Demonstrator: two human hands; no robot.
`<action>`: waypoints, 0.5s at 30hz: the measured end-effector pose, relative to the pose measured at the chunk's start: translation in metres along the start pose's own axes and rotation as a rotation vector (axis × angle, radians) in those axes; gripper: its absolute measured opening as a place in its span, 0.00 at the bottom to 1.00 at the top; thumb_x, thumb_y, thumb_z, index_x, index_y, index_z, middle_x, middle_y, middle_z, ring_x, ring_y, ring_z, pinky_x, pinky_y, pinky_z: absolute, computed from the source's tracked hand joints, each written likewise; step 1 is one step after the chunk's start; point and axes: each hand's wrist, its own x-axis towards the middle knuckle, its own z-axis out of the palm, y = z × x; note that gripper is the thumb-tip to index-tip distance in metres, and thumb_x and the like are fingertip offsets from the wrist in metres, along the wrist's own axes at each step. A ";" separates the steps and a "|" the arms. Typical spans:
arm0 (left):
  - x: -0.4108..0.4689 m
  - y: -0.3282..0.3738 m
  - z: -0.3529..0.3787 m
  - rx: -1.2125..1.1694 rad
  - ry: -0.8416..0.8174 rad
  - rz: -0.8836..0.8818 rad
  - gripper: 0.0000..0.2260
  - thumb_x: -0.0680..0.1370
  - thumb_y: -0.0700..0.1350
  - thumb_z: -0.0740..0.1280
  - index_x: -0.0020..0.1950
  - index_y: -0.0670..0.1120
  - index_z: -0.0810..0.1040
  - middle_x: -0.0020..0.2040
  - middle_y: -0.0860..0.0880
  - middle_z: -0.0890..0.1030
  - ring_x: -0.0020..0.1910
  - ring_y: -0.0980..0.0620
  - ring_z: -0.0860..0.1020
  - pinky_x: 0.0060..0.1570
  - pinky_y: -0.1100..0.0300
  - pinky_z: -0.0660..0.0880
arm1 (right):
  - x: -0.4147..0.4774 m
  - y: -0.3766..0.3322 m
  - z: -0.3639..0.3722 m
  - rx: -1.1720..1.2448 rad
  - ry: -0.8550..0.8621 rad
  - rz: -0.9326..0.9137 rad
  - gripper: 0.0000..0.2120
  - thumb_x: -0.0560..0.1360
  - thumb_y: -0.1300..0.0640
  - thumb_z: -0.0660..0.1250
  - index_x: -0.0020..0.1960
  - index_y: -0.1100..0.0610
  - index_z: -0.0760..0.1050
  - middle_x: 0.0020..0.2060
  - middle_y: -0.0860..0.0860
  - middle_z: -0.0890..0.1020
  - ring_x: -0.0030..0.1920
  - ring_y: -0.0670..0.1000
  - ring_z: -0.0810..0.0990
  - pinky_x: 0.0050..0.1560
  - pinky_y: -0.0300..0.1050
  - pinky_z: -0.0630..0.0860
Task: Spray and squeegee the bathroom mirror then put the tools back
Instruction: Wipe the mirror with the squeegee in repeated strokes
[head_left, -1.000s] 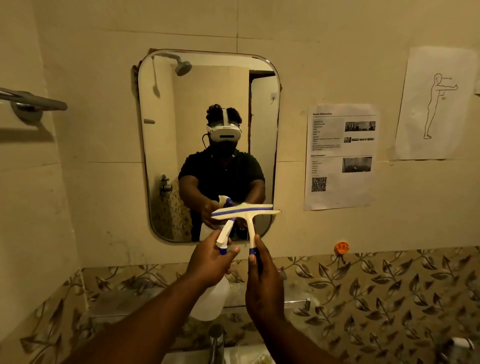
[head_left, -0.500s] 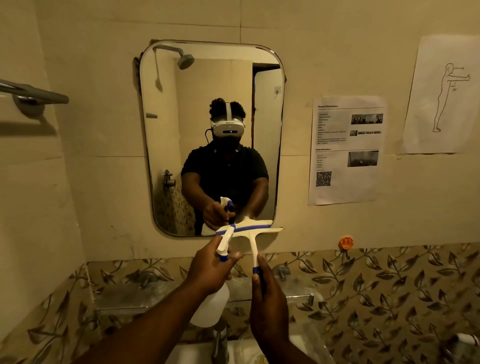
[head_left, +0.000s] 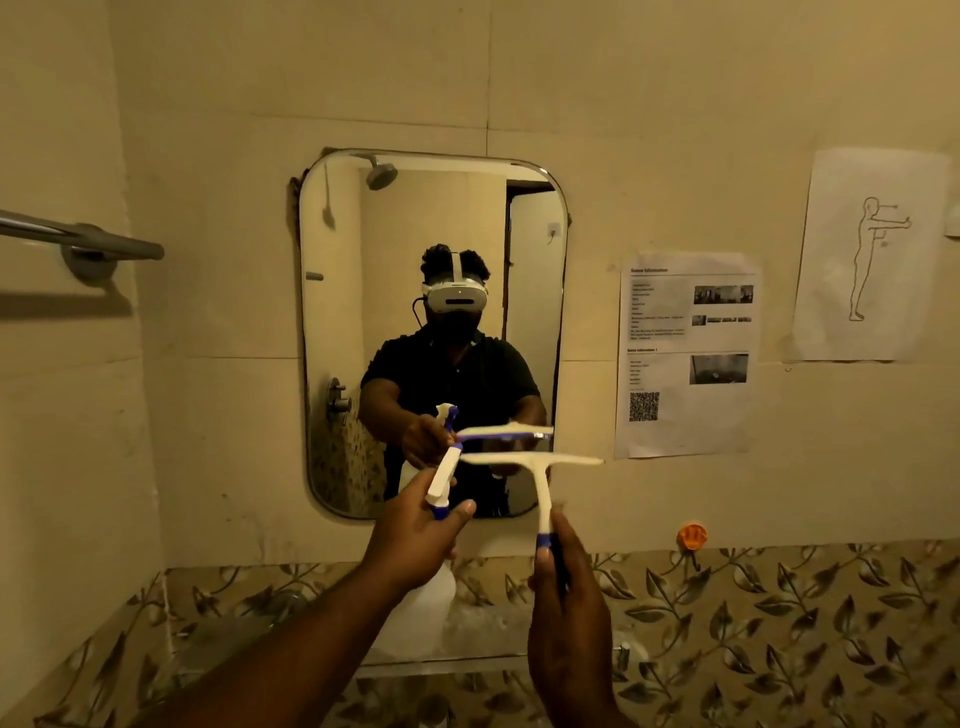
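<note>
The rounded bathroom mirror (head_left: 363, 291) hangs on the tiled wall straight ahead and reflects a person in a headset. My left hand (head_left: 410, 535) grips a white spray bottle (head_left: 423, 603) with a blue-tipped trigger head, nozzle raised toward the mirror's lower part. My right hand (head_left: 563, 597) holds the white squeegee (head_left: 540, 467) by its blue-ended handle, blade horizontal and close in front of the mirror's bottom right corner. Both tools show again in the reflection.
A metal towel bar (head_left: 88, 239) sticks out from the left wall. Two paper sheets (head_left: 685, 353) are taped right of the mirror, with an orange hook (head_left: 692, 535) below them. A glass shelf (head_left: 436, 662) runs under the mirror against leaf-patterned tiles (head_left: 779, 613).
The view has tilted down relative to the wall, so the mirror sits lower in frame. Both hands keep their tools and stay in front of the mirror's lower edge; the squeegee blade has levelled.
</note>
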 end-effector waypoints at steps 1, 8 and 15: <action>0.007 0.009 -0.001 0.000 0.001 0.010 0.19 0.77 0.47 0.72 0.66 0.55 0.74 0.54 0.50 0.81 0.39 0.47 0.83 0.37 0.52 0.83 | 0.008 -0.015 -0.001 0.013 -0.004 -0.033 0.19 0.81 0.43 0.59 0.66 0.21 0.64 0.63 0.24 0.71 0.67 0.47 0.76 0.64 0.56 0.78; 0.053 0.090 -0.012 -0.051 0.005 0.114 0.20 0.78 0.47 0.72 0.69 0.54 0.73 0.54 0.47 0.81 0.40 0.47 0.82 0.37 0.54 0.83 | 0.095 -0.132 0.010 0.097 -0.056 -0.206 0.20 0.84 0.46 0.57 0.75 0.36 0.64 0.62 0.34 0.76 0.62 0.47 0.78 0.61 0.56 0.80; 0.042 0.083 -0.011 0.023 0.020 0.121 0.21 0.77 0.51 0.72 0.67 0.58 0.70 0.55 0.49 0.81 0.40 0.47 0.84 0.31 0.58 0.82 | 0.182 -0.230 0.043 0.036 -0.004 -0.313 0.16 0.83 0.43 0.56 0.69 0.33 0.65 0.60 0.52 0.82 0.57 0.56 0.83 0.57 0.61 0.81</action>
